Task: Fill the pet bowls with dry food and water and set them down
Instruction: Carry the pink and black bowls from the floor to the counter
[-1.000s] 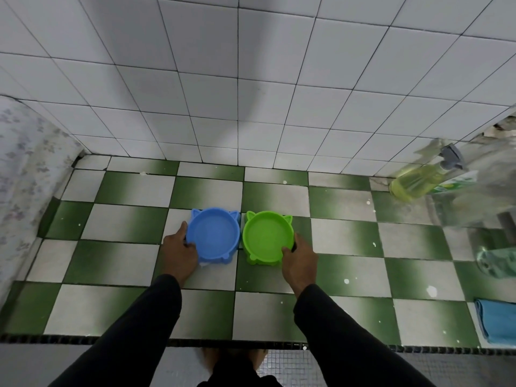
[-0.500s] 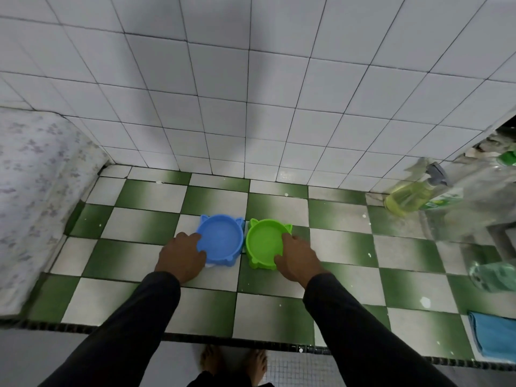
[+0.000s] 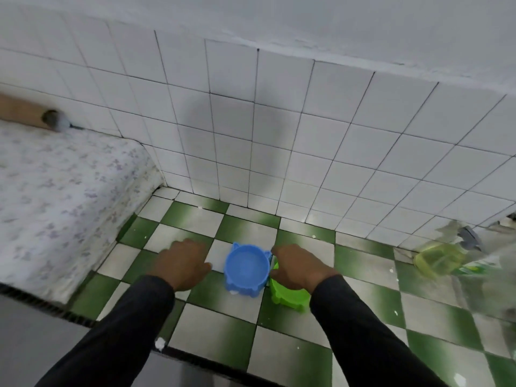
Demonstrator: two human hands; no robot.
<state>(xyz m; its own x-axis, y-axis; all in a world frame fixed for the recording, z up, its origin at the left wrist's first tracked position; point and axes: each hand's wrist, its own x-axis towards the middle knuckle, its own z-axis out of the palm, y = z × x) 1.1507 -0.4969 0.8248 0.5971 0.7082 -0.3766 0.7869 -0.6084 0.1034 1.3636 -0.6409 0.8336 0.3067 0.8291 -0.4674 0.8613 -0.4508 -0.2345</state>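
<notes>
Blue bowl [image 3: 247,268]: cat-eared plastic pet dish, upright on the green-and-white checkered desk [image 3: 282,350], near the white tiled wall [image 3: 279,141]. Its inside looks pale; contents cannot be told.

Green bowl [image 3: 287,293]: same shape, just right of the blue one and touching or nearly touching it, mostly hidden under the right hand.

Left hand [image 3: 181,265]: knuckles up, fingers loosely bent, holding nothing, just left of the blue bowl and apart from it.

Right hand [image 3: 300,268]: lies over the green bowl, fingers curled down at its rim beside the blue bowl; a firm grip cannot be confirmed.

Sleeves: dark, long, both arms.

Spray bottle [image 3: 441,258]: yellow-green liquid, grey trigger, blurred, at the right edge of the desk.

Floral cloth [image 3: 55,191]: covers a raised surface to the left.
</notes>
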